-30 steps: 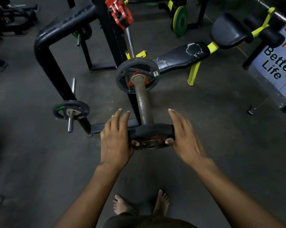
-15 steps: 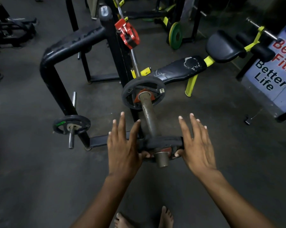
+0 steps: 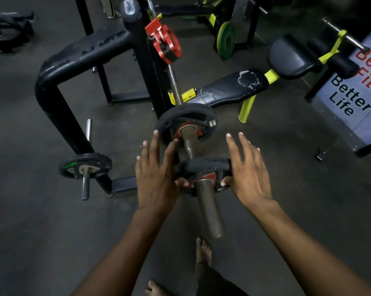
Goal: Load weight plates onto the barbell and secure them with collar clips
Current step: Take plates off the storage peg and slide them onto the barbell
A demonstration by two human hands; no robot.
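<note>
A small black weight plate (image 3: 203, 167) with a red hub sits partway along the barbell sleeve (image 3: 208, 208), whose bare end points toward me. My left hand (image 3: 156, 171) and my right hand (image 3: 248, 169) flank the plate, fingers straight and spread, thumbs pressing its near face. Farther up the sleeve a larger black plate (image 3: 188, 116) rests against the inner stop. A red collar clip (image 3: 165, 42) sits higher up on the thin part of the bar, by the rack upright.
A black rack frame (image 3: 77, 54) stands at left, with a storage peg holding a small plate (image 3: 85, 167). A worn black bench with yellow legs (image 3: 229, 86) lies behind. A green plate (image 3: 226, 39) is at the back, a sign (image 3: 355, 88) at right, my bare feet (image 3: 203, 251) below.
The small plate has slid from the sleeve's tip farther along toward the larger plate, so more bare sleeve shows near me. Both hands moved forward with it.
</note>
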